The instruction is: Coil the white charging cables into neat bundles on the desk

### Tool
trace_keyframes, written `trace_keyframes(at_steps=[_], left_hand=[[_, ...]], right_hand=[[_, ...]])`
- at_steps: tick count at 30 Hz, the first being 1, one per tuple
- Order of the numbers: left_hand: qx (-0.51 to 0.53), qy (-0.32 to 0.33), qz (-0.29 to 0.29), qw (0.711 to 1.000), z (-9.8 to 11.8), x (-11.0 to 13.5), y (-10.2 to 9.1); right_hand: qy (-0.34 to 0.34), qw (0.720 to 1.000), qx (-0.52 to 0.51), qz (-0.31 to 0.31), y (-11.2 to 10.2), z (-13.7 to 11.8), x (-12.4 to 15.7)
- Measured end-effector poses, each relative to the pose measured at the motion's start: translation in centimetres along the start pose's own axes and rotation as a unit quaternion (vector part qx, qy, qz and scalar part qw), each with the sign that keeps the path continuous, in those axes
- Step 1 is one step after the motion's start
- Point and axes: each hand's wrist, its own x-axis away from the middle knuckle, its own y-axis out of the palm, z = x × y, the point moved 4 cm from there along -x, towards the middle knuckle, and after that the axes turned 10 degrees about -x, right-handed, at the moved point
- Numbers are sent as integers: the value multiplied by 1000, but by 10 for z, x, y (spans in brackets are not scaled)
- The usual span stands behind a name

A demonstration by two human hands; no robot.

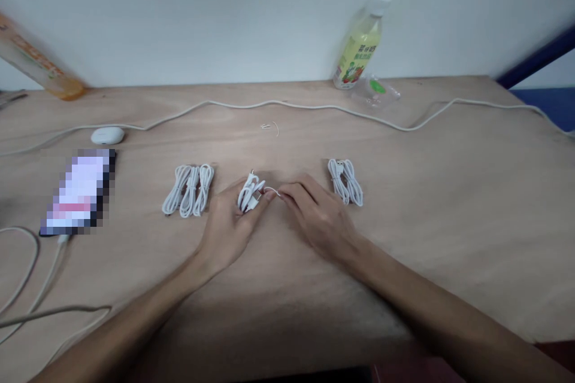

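Note:
My left hand is closed round a coiled white cable bundle at the middle of the wooden table. My right hand pinches a thin white tie at the bundle's right side, fingertips almost meeting the left thumb. To the left lie three bundled white cables side by side. A further group of bundled white cables lies just right of my right hand.
A phone with a charging lead lies at the left, a white pod-shaped case behind it. A long white cord runs across the back. A yellow drink bottle and clear wrapper stand by the wall. A loose tie lies mid-table.

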Motion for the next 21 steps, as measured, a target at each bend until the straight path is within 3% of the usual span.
trace_keyframes(at_steps=[8,15,21], left_hand=[[-32,41,12,999,4,1,-2],[-41,38,11,998,5,1,-2],[-12,17,7,1000,2,-1,-3]], right_hand=[[91,989,-112,-42,3,9,-2],[191,946,-260,-37,1,14,-3],[241,917,-318,-14,4,16,-2]])
